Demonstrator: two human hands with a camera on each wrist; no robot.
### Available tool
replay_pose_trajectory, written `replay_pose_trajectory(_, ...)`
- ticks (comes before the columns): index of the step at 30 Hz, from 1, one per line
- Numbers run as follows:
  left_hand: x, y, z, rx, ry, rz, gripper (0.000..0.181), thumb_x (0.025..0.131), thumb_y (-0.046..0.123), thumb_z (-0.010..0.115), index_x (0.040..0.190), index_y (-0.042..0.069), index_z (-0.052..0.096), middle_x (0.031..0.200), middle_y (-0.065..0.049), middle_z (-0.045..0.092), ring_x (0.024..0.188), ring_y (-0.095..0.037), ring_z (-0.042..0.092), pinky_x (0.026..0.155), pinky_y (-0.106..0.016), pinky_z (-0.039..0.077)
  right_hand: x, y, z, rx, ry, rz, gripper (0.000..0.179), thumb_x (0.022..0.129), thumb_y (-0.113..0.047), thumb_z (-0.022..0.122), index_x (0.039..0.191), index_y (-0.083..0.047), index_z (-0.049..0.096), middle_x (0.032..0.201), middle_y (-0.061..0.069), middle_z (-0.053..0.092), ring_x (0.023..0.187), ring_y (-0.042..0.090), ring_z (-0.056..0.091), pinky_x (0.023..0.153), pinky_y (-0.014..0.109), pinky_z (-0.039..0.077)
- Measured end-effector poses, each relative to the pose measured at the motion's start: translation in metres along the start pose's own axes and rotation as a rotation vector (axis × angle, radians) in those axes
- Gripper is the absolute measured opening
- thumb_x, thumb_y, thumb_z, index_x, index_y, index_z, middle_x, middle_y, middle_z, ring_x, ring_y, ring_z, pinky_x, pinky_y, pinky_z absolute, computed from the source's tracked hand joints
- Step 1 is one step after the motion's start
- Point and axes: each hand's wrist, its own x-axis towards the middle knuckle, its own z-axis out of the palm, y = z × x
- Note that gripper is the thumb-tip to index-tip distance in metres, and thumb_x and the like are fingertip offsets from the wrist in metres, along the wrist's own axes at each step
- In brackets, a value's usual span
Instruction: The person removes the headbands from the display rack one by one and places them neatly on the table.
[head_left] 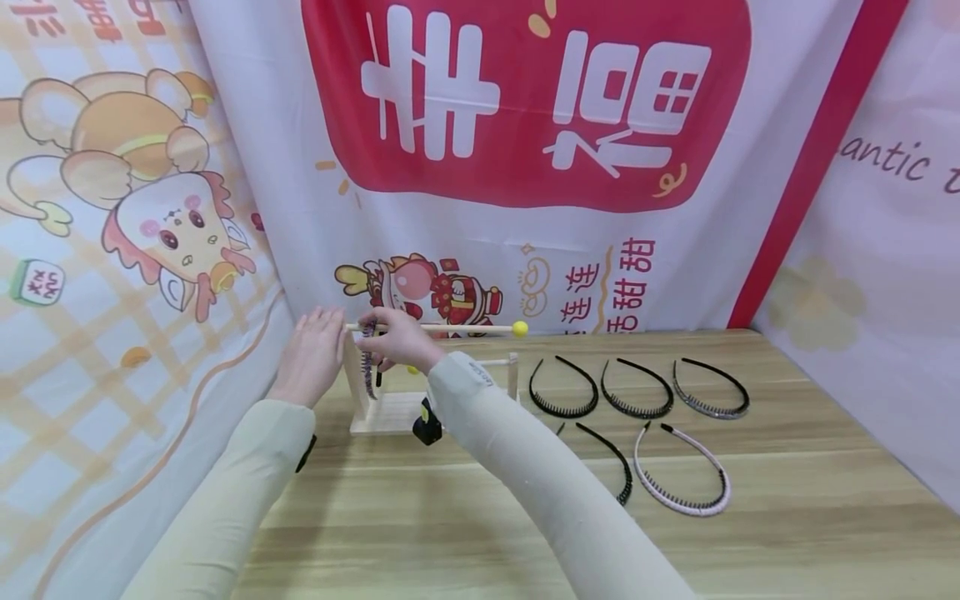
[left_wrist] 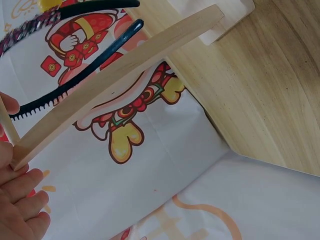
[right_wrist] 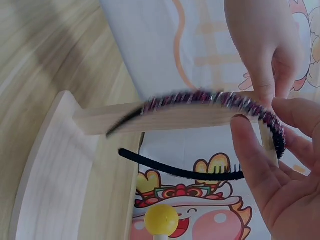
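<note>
My left hand grips the top of the left post of a light wooden stand, fingers around the end of the wood in the left wrist view. With thumb and fingers my right hand pinches a toothed headband, black with dark red and silvery sparkles. The headband's curve lies at the upper rod, close beside the left post, and its two ends point down. A yellow ball caps the rod's right end. My right hand partly hides the rod.
Several headbands lie on the wooden table to the right, among them a black one, a glittery one and a pale pink one. A lower rod belongs to the stand. Printed cloth rises behind and at both sides.
</note>
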Motion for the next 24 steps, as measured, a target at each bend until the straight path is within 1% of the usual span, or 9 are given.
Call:
replay_pose_trajectory(3,0.000,-0.001,0.001,-0.003,0.006,0.002,0.037,0.096,0.008,0.044,0.127,-0.012,0.043,0.127,-0.032,0.045,0.122,-0.047,0.035,0.107,-0.053,0.018,0.000,0.002,-0.003,0.011,0.024,-0.005,0.034,0.087,-0.007,0.063,0.120,-0.006,0.056,0.100,0.007,0.061,0.064,0.026,0.063,0.058,0.034,0.057)
replay_pose_trajectory(5,0.001,-0.001,0.002,-0.003,0.011,0.005,0.037,0.096,0.008,0.044,0.127,-0.012,0.043,0.127,-0.032,0.045,0.121,-0.047,0.035,0.107,-0.053,0.018,-0.001,0.004,-0.007,0.020,0.037,-0.011,0.032,0.087,-0.006,0.062,0.119,-0.005,0.057,0.091,0.006,0.061,0.066,0.028,0.064,0.058,0.033,0.057)
replay_pose_trajectory(6,0.001,-0.001,0.002,0.000,0.017,0.008,0.037,0.096,0.008,0.044,0.126,-0.012,0.044,0.126,-0.032,0.046,0.121,-0.047,0.036,0.107,-0.054,0.019,-0.001,0.004,-0.009,0.029,0.039,-0.019,0.032,0.087,-0.005,0.062,0.119,-0.004,0.057,0.087,0.006,0.061,0.066,0.028,0.064,0.058,0.033,0.057)
replay_pose_trajectory(8,0.001,-0.001,0.002,0.001,0.023,0.011,0.037,0.096,0.008,0.044,0.126,-0.012,0.044,0.126,-0.032,0.046,0.121,-0.048,0.036,0.106,-0.054,0.019,-0.003,0.006,-0.014,0.037,0.049,-0.026,0.030,0.087,-0.006,0.062,0.117,-0.003,0.057,0.086,0.007,0.061,0.065,0.027,0.064,0.059,0.034,0.057)
replay_pose_trajectory(11,0.001,-0.001,0.003,0.002,0.025,0.014,0.037,0.096,0.009,0.044,0.126,-0.012,0.044,0.126,-0.031,0.046,0.121,-0.047,0.036,0.106,-0.054,0.019,-0.007,0.006,-0.021,0.044,0.063,-0.022,0.027,0.087,-0.008,0.064,0.114,-0.007,0.059,0.090,0.009,0.061,0.064,0.024,0.064,0.059,0.033,0.057)
replay_pose_trajectory(15,0.000,-0.001,0.002,-0.003,0.020,0.009,0.037,0.096,0.009,0.044,0.127,-0.013,0.043,0.127,-0.032,0.045,0.122,-0.048,0.035,0.107,-0.053,0.018,-0.013,0.004,-0.031,0.057,0.088,-0.029,0.025,0.086,-0.011,0.066,0.111,-0.013,0.061,0.102,0.009,0.058,0.064,0.025,0.064,0.057,0.034,0.057)
replay_pose_trajectory(19,0.000,0.000,0.001,-0.002,0.025,0.010,0.037,0.097,0.009,0.043,0.126,-0.013,0.043,0.126,-0.032,0.045,0.121,-0.048,0.036,0.107,-0.053,0.019,-0.021,0.001,-0.041,0.046,0.107,-0.057,0.025,0.087,-0.012,0.065,0.112,-0.014,0.061,0.108,0.007,0.057,0.064,0.024,0.064,0.057,0.033,0.057)
replay_pose_trajectory(21,0.000,0.001,0.002,0.001,0.034,0.014,0.036,0.097,0.008,0.043,0.126,-0.013,0.044,0.125,-0.032,0.046,0.120,-0.048,0.037,0.106,-0.054,0.020,-0.025,-0.002,-0.046,0.044,0.107,-0.070,0.025,0.088,-0.012,0.064,0.112,-0.014,0.061,0.109,0.005,0.055,0.065,0.024,0.064,0.058,0.033,0.057)
replay_pose_trajectory(24,0.000,0.001,0.002,0.005,0.049,0.021,0.035,0.096,0.008,0.043,0.124,-0.013,0.046,0.123,-0.032,0.048,0.119,-0.048,0.039,0.106,-0.054,0.021,-0.032,-0.004,-0.053,0.062,0.100,-0.088,0.025,0.088,-0.010,0.062,0.113,-0.013,0.060,0.114,0.006,0.052,0.066,0.024,0.064,0.060,0.034,0.057)
